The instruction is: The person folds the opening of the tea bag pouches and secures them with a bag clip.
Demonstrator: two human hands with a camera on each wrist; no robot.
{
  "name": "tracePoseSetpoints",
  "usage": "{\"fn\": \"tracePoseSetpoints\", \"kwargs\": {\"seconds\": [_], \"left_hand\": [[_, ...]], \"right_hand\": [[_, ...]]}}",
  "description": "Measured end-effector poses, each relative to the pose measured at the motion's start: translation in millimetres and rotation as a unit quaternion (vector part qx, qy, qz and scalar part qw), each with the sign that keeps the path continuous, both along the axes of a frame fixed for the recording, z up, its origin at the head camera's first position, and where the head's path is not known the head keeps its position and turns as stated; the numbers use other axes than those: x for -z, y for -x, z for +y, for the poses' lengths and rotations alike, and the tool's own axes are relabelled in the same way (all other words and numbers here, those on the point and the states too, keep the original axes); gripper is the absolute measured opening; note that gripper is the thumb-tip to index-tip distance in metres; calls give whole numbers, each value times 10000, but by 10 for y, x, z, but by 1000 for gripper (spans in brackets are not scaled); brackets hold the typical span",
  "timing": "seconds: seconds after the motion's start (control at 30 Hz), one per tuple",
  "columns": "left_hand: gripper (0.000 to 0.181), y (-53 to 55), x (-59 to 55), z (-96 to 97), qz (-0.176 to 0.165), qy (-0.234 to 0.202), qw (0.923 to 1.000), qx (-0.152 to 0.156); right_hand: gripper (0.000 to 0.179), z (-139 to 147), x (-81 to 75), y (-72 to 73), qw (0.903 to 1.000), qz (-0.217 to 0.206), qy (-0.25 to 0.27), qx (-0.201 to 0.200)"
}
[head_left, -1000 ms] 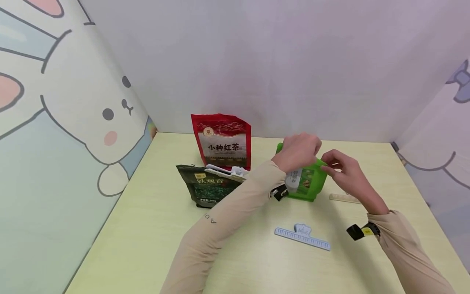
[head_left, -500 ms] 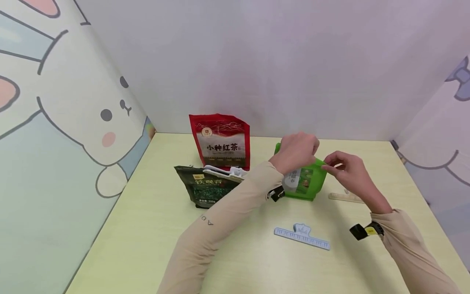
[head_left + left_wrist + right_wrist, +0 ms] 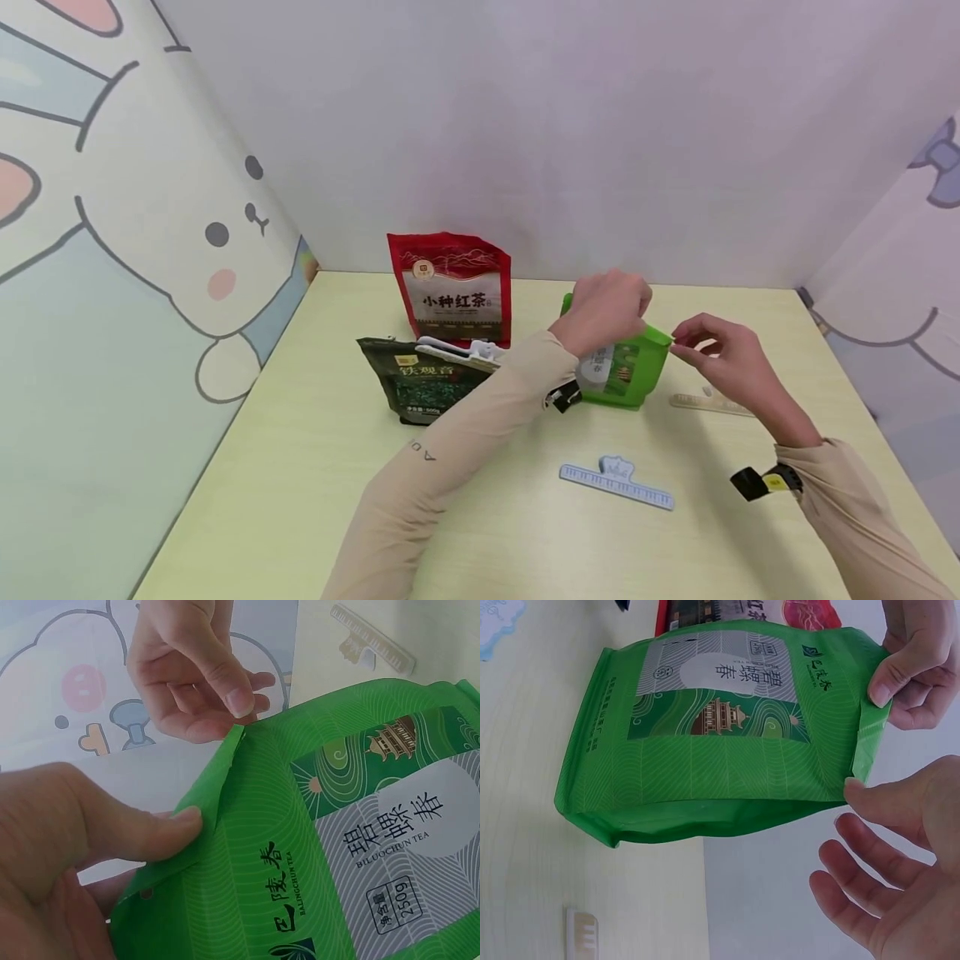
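Note:
A green tea pouch [image 3: 641, 362] stands at the right of the table with its top edge folded over. My left hand [image 3: 611, 308] holds that folded top; in the left wrist view its thumb [image 3: 187, 825] presses on the flap, the other fingers behind. My right hand [image 3: 723, 354] is at the pouch's right top corner. In the right wrist view the right thumb [image 3: 859, 791] is at the corner, with a gap to the loosely bent fingers [image 3: 870, 859]. The head view has part of the pouch hidden behind my left hand.
A red tea pouch [image 3: 457, 287] stands at the back, left of the green one. In front of it is a dark green pouch [image 3: 427, 387] with a white clip [image 3: 461, 350] across its top. A blue bag clip [image 3: 618, 482] lies in front; a beige clip [image 3: 708, 404] lies at right.
My right hand has shifted a little to the right, from over the green pouch's corner to its very tip. My left hand stays on the folded top.

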State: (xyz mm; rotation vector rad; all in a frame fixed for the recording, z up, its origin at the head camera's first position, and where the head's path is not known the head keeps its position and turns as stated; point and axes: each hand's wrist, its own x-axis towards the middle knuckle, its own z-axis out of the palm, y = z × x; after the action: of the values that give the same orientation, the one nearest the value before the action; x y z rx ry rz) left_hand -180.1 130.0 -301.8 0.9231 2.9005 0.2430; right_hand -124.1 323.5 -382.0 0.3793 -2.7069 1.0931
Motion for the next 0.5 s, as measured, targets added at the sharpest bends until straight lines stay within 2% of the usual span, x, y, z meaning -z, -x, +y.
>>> {"fn": "tracePoseSetpoints", "kwargs": {"seconds": [0.33,0.5], "left_hand": [[17,-1,20,-9,57,80,9999,25],[17,-2,17,-23,58,73,9999,80]], "right_hand": [[25,67,23,-40,9997,-8,-109,-219],[29,112,30,-56,9995,-22,-228,-200]]}}
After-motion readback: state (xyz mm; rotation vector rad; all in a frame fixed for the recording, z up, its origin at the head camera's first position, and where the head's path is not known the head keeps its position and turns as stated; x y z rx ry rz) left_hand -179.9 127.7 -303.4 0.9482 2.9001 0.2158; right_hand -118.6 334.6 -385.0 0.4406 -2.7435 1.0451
